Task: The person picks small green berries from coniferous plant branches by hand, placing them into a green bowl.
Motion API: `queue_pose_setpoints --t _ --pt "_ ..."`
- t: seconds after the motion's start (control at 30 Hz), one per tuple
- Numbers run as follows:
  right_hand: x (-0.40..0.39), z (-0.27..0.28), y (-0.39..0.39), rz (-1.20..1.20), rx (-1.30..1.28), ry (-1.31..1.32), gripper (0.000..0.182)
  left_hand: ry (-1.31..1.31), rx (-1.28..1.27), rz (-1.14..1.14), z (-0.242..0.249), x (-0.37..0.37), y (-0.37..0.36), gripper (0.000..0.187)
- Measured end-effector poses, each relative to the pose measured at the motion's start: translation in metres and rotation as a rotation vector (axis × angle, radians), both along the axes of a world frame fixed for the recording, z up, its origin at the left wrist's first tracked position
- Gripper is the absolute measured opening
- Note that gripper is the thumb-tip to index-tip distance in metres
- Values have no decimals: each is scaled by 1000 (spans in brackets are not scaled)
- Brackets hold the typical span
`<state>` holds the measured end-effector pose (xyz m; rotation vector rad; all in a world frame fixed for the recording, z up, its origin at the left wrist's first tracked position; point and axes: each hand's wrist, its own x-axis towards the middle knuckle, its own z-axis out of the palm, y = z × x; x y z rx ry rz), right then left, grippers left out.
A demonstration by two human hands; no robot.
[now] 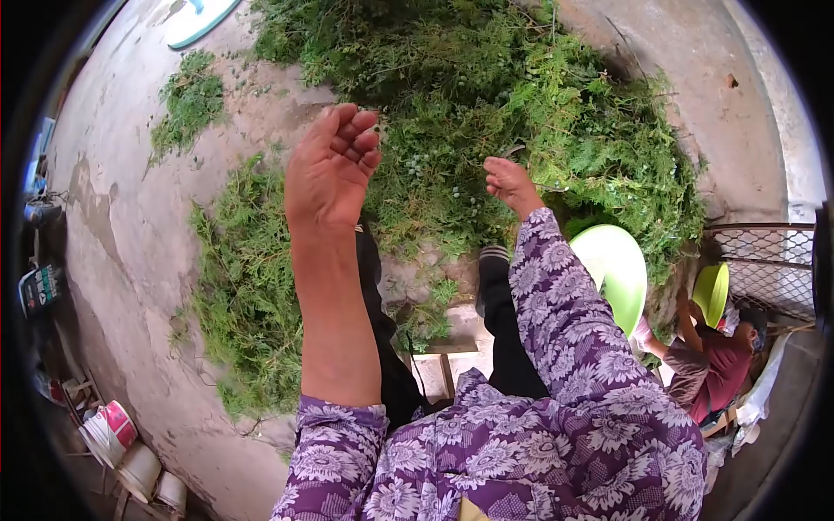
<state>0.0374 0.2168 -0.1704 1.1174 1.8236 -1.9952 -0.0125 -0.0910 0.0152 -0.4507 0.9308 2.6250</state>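
My left hand [334, 167] is raised at centre left, palm up, its fingers loosely bent and nothing visible in it. Farther right, my right hand [511, 184] is closed over the greenery; what it grips, if anything, I cannot make out. A thin curved grey edge shows just beyond its fingers. Under and beyond both hands spreads a large heap of green sprigs [426, 130] with small pale blue-green berries. A light green basin [618, 260] stands beside my right sleeve.
More cut greenery [248, 304] lies left of my legs, with a small clump [189, 100] farther off. At the right, a seated person [721, 369] is by a yellow-green basin [711, 293] and a wire mesh panel [764, 252]. Buckets [139, 471] stand at lower left.
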Motion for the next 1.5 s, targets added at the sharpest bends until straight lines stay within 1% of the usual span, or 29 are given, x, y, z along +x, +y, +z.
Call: queue_pose_setpoints --t 0.07,0.13,0.2,0.27,0.33,0.4,0.43,0.47,0.57,0.6,0.7,0.73,0.8,0.83,0.87,0.93,0.97,1.03,1.07,1.13,1.17,1.2,1.27,1.3,1.33,1.37,1.4,1.43,1.5 --pt "2 -4 -9 -51 -39 -71 43 -3 1 0 -1 -1 0 22" --pt "-2 -1 -18 -93 -57 -57 41 4 12 -8 -1 -1 0 22" --pt "-8 -1 -22 -142 -133 -53 37 2 9 -9 0 -2 0 22" --pt "-12 0 -24 -168 -132 -38 34 -1 6 -10 0 -2 0 22" --pt "-20 0 -24 -187 -134 -26 32 1 56 -30 -3 -3 -3 20" --pt "-27 8 -21 -185 -379 139 25 -9 59 -17 -2 -2 -6 20" --pt "-31 13 -19 -183 -402 190 19 -15 64 -8 -1 -2 -6 19" --pt "-32 23 -22 -181 -401 191 19 -14 66 -6 -1 -2 -8 19" --pt "-33 61 -33 -259 -415 316 17 -1 66 -6 0 -1 -9 19" --pt "-33 73 -33 -257 -413 317 17 2 48 -7 0 0 -8 19" --pt "-34 107 -30 -262 -448 479 18 8 20 -5 0 0 -8 19" --pt "-34 118 -29 -262 -448 481 18 11 10 -1 0 0 -8 19" --pt "-28 143 -32 -355 -504 590 18 21 -20 2 1 1 -8 20" --pt "-23 149 -30 -324 -548 664 21 32 -50 8 2 1 -7 20" --pt "-20 156 -32 -323 -547 669 21 36 -49 7 3 2 -5 20" --pt "-14 172 -34 -267 -695 795 24 112 -156 -31 4 4 1 20" --pt "-11 180 -38 -220 -747 849 28 118 -155 -31 8 5 5 20" --pt "-8 190 -44 -193 -775 877 30 211 -551 -102 16 9 16 25" --pt "-6 193 -47 -166 -803 900 31 216 -552 -100 14 11 21 25" --pt "-2 200 -53 -148 -842 910 33 863 -1389 -103 7 18 30 47" --pt "0 202 -57 -131 -877 914 35 889 -1581 -271 9 21 36 66" --pt "2 205 -60 -131 -880 917 35 891 -1585 -270 10 25 40 66" --pt "4 212 -68 -37 -949 941 37 951 -1629 -366 10 30 50 71" --pt "5 215 -73 -39 -952 950 37 962 -1643 -319 8 30 55 64" --pt "7 218 -80 9 -994 934 38 970 -1647 -317 8 29 58 64" --pt "8 219 -83 58 -1035 918 38 915 -1404 -293 7 28 61 55" --pt "9 219 -84 57 -1038 927 38 854 -1164 -268 6 26 64 46" --pt "10 218 -84 57 -1063 917 38 861 -1169 -270 1 23 66 46" --pt "12 217 -79 54 -1091 913 39 710 -815 -188 -2 19 68 26"
